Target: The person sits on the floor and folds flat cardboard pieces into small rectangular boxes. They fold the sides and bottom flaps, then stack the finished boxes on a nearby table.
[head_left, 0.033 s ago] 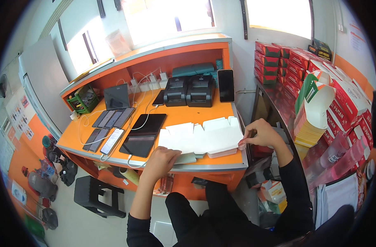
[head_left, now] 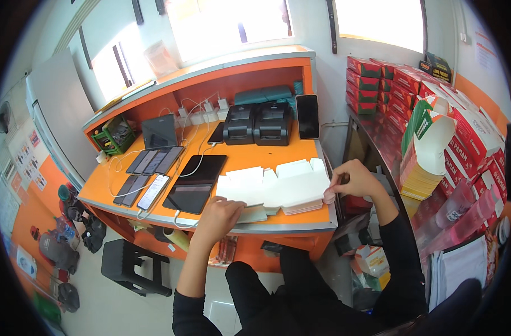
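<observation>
The left hand [head_left: 219, 217] is at the tabletop's front edge, its fingers bent and close together over the near left corner of a stack of white carton blanks [head_left: 278, 187]; whether they grip anything I cannot tell. The right hand [head_left: 353, 180], at the tabletop's right edge, pinches the stack's right-end flap between thumb and finger; how many layers it takes is hidden. The stack lies flat between the hands, near the front right corner, its long axis running left to right roughly along the front edge. Both hands are about equally near, one at each end. The upper face is plain white, without readable print; pinkish layer edges show at the near right side.

Left of the stack, a black tablet [head_left: 195, 185] slants back from the front edge, and beyond its left side lies a phone with a lit screen [head_left: 152, 192], its text too small to read. Toward the orange tabletop's [head_left: 255, 155] back edge stand two black receipt printers [head_left: 256, 124], with a dark-screened phone [head_left: 308, 116] beside them near the back right corner.

On the side counter to the right, nested yellow-sided carton trays [head_left: 423, 162] stand before stacked red cartons [head_left: 404, 92] bearing white lettering.
</observation>
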`<state>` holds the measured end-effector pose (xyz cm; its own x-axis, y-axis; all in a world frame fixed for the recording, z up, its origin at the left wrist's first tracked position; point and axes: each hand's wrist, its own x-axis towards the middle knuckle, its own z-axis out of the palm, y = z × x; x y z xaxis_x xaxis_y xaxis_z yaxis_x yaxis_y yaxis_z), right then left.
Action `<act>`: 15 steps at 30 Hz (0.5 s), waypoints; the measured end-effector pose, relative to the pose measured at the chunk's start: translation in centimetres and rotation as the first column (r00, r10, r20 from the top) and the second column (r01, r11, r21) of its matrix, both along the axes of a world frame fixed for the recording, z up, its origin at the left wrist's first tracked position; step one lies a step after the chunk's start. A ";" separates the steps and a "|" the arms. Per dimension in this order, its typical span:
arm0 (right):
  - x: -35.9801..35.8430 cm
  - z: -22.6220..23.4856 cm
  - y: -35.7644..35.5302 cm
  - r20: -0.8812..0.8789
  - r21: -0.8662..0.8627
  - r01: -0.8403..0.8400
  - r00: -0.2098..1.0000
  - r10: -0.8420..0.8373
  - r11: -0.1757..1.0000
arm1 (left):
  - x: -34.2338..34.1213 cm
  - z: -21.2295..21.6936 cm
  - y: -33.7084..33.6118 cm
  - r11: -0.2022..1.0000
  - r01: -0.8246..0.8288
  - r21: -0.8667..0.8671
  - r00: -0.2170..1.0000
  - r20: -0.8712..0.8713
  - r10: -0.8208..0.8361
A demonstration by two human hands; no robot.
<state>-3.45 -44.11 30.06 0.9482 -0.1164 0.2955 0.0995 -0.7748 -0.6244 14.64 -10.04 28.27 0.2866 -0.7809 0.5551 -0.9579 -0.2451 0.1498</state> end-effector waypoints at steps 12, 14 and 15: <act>3.2 2.9 5.9 0.588 0.618 -0.195 0.758 -0.283 0.762 | -4.6 7.4 2.4 0.907 -0.127 -0.400 0.975 0.116 0.188; 3.7 3.6 7.9 0.622 0.590 -0.264 0.751 -0.221 0.763 | -6.9 8.4 4.9 0.939 -0.173 -0.298 0.975 0.083 0.206; 3.8 3.9 8.9 0.624 0.577 -0.280 0.757 -0.193 0.767 | -7.8 8.5 5.8 0.957 -0.186 -0.222 0.982 -0.021 0.186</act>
